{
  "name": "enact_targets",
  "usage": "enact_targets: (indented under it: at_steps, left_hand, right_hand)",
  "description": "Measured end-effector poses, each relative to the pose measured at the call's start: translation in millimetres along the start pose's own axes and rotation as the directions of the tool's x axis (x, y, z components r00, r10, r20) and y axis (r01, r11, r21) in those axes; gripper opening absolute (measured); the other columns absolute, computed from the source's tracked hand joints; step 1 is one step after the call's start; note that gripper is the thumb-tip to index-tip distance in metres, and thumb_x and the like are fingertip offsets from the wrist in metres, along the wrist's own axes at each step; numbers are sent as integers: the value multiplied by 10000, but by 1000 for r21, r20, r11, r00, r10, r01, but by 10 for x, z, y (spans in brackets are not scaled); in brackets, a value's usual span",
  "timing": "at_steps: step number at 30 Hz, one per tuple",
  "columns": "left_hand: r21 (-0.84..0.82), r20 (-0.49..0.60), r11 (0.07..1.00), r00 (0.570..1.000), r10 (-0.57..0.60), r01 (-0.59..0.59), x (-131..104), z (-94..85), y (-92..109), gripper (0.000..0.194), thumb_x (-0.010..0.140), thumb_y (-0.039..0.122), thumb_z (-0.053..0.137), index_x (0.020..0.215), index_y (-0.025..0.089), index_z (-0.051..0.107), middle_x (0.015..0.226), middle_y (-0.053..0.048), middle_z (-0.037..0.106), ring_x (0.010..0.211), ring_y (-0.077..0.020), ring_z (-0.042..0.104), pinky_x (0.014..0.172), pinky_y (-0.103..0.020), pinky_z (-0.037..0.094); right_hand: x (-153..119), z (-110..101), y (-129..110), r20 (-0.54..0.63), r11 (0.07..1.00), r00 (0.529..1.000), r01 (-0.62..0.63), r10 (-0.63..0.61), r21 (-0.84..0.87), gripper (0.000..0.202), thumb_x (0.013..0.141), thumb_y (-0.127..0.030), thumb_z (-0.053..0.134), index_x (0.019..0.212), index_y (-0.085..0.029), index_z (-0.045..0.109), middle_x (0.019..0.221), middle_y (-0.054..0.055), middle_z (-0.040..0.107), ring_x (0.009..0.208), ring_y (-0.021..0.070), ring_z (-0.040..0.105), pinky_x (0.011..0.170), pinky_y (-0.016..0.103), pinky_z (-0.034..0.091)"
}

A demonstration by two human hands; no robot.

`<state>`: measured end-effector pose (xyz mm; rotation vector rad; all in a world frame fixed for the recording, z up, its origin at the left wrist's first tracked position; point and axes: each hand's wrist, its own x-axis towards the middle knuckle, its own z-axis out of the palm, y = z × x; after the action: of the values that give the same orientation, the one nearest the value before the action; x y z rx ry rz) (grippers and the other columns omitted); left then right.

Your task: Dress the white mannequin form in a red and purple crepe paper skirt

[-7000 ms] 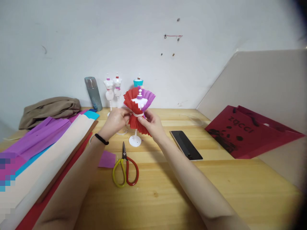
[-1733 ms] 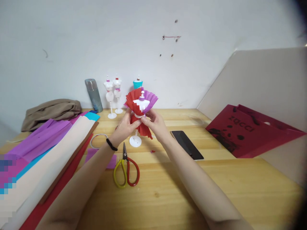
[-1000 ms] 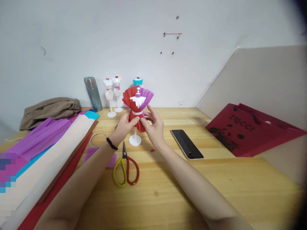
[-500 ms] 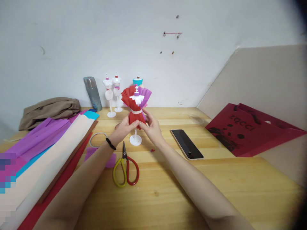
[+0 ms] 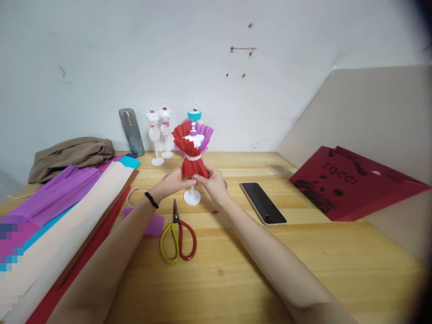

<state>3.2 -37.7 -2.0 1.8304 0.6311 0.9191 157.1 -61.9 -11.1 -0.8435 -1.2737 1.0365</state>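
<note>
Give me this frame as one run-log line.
left hand: at hem of red paper skirt | right hand: same hem | front mannequin: upright | scissors: on table

Matt paper dress (image 5: 193,168), plastic mannequin (image 5: 197,141)

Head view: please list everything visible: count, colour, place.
Table: 1, wooden, foreground
Dressed mannequin: 1, white, red and purple, centre, held
Banded mannequins: 2, white, back left
Rear mannequin: 1, teal top, back
Bottle: 1, grey, back left
Cloth: 1, brown, left
Paper sheets: several, multicoloured, left
Scissors: 1, red and yellow, front
Paper piece: 1, purple, centre left
Ring: 1, white, left
Scrap: 1, red, centre
Phone: 1, black, right
Bag: 1, red, right
Back wall: 1, white
Wristband: 1, black, left wrist
Left hand: 1, bare, centre
Right hand: 1, bare, centre
</note>
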Motion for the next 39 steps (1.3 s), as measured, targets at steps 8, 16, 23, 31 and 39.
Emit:
enact_targets:
  at_steps: [8, 16, 23, 31, 39]
  left_hand:
    - [-26, -8, 969, 969, -245, 245, -60, -312, 53, 363, 715, 304, 725, 1028, 130, 669, 880, -81, 718, 775, -181, 671, 721, -313, 515]
    - [-92, -187, 960, 942, -277, 264, -81, -379, 129, 322, 698, 302, 750, 958, 121, 693, 804, -81, 731, 705, -176, 689, 677, -319, 537]
    - [-70, -217, 954, 929, -300, 292, -65, -328, 156, 283, 707, 264, 735, 947, 122, 686, 791, -82, 730, 685, -186, 691, 669, -330, 538]
    - [-98, -156, 950, 938, -310, 297, -44, -254, 123, 263, 686, 291, 764, 879, 138, 671, 776, -69, 718, 676, -170, 672, 653, -316, 529]
    - [-66, -268, 941, 903, -336, 331, -40, -228, 95, 183, 679, 239, 737, 812, 128, 678, 729, -70, 709, 650, -176, 666, 638, -322, 526]
  right_hand:
    - [45, 24, 54, -125, 999, 992, 33, -36, -24, 329, 627, -264, 691, 944, -174, 696, 907, 36, 744, 817, 211, 647, 812, 359, 506]
    - [118, 21, 177, -206, 995, 975, 71, -83, -67, 349, 643, -294, 674, 970, -174, 676, 910, 35, 729, 814, 207, 631, 808, 355, 498]
    - [139, -26, 251, -167, 990, 981, 77, -96, -117, 389, 629, -260, 667, 1012, -194, 653, 962, 35, 728, 864, 214, 648, 833, 360, 509]
    - [138, -64, 396, -66, 990, 998, -23, 14, -141, 189, 596, -298, 680, 759, -205, 667, 775, 25, 733, 715, 200, 655, 704, 329, 514]
    - [160, -70, 449, -54, 989, 997, -57, 51, -135, 182, 585, -330, 704, 712, -201, 682, 699, 17, 712, 633, 184, 629, 641, 319, 493]
